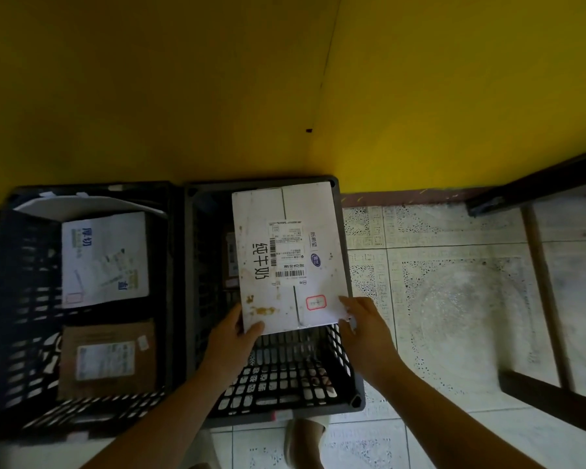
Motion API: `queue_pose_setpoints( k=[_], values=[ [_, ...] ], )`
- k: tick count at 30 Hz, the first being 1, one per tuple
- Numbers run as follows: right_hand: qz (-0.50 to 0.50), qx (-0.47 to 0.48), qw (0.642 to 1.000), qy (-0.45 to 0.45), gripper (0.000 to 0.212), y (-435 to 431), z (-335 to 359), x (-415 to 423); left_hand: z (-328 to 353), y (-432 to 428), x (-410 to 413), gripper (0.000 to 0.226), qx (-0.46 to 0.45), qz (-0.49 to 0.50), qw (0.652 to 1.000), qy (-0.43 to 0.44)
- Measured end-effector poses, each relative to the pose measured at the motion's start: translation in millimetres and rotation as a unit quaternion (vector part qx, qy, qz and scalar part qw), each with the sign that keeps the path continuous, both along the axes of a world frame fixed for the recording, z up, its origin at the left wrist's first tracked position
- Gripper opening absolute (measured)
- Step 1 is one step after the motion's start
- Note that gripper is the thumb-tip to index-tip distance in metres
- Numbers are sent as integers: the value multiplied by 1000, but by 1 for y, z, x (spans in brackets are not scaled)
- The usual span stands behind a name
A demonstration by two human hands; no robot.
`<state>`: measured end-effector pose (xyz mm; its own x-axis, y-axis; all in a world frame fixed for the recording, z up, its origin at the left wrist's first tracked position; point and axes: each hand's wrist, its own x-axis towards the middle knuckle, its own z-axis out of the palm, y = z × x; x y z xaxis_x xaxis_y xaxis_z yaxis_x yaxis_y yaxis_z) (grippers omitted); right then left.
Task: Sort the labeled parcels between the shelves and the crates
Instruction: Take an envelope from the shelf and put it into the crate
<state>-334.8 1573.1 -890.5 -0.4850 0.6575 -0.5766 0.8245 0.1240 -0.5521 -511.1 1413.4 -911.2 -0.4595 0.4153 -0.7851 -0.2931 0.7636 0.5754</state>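
fingers (256, 328) pinch near corners of white parcel (322, 211) over black crate (278, 406).

bare forearms (169, 414), pale shoe (305, 438)

Bare arms come in from below and converge: left forearm (169, 411) from the lower left, right forearm (437, 407) from the lower right, wrists about level and apart. The left grip (232, 336) pinches the near-left corner of the white parcel (291, 258), left thumb (253, 328) flat on the top face, the other fingers hidden beneath. The right grip (364, 328) holds the near-right corner, back of the hand up, right thumb (345, 303) lying on the top face, remaining fingers tucked at the edge; the parcel spans between both grips.
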Motion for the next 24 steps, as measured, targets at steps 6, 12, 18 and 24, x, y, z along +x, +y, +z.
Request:
queue_pose_setpoints(
  k=[6,12,18,24],
  values=[
    [-9,2,1000,-22,39,-10,-1,-1,0,5,-2,57,-14,-4,999,-32],
    [-57,-19,998,-36,47,-25,-6,-9,1,2,-8,63,-13,8,999,-50],
    [-61,-30,988,-137,49,-42,-11,0,7,-31,8,72,-64,1,993,-101],
    [43,35,982,-179,45,-46,-16,-8,-5,-47,36,52,-127,199,942,-238]
  ],
)
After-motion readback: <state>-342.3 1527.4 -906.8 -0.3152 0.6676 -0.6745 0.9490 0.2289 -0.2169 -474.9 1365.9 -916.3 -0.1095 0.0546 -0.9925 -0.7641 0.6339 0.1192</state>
